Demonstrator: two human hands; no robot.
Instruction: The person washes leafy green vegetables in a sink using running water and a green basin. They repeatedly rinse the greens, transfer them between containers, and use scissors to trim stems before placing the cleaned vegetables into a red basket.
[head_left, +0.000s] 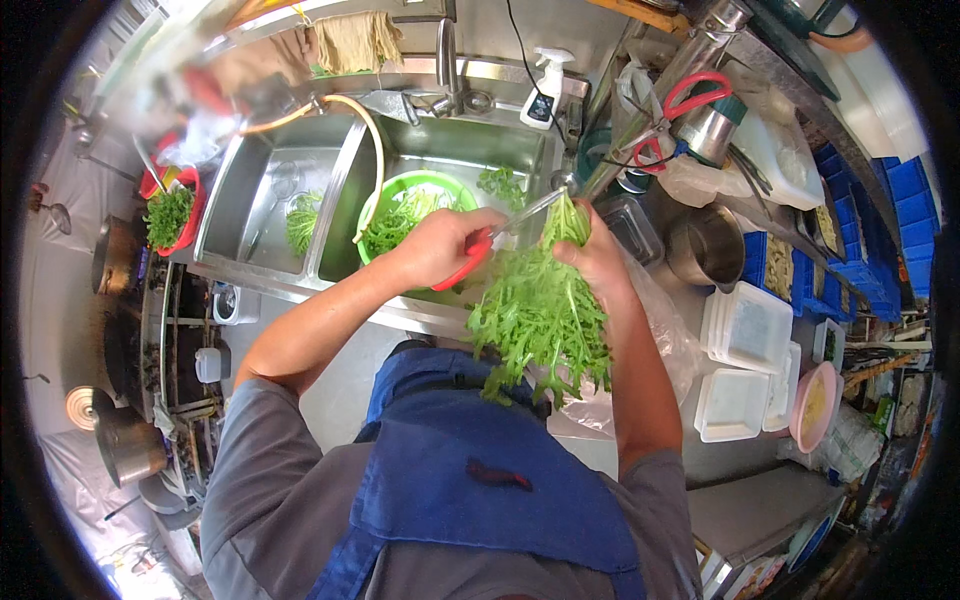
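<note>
In my left hand (442, 247) I grip red-handled scissors (474, 262), their blades pointing right to the root end of a leafy green bunch (551, 315). My right hand (596, 251) holds that bunch near its pale base, with the frilly leaves hanging down towards my apron. Beyond my left hand, a bright green plastic basin (431, 180) with cut greens inside stands in the right bowl of the steel sink (499, 142). Some loose greens (501, 186) lie in that bowl behind the scissors. Whether the blades touch the stem is hard to tell.
A hose (375, 142) curves over the sink divider into the basin. More greens (304, 221) lie in the left bowl. To the right are a clear plastic bag (664, 322), a steel pot (705, 247) and white trays (754, 326). A spray bottle (546, 90) stands behind the sink.
</note>
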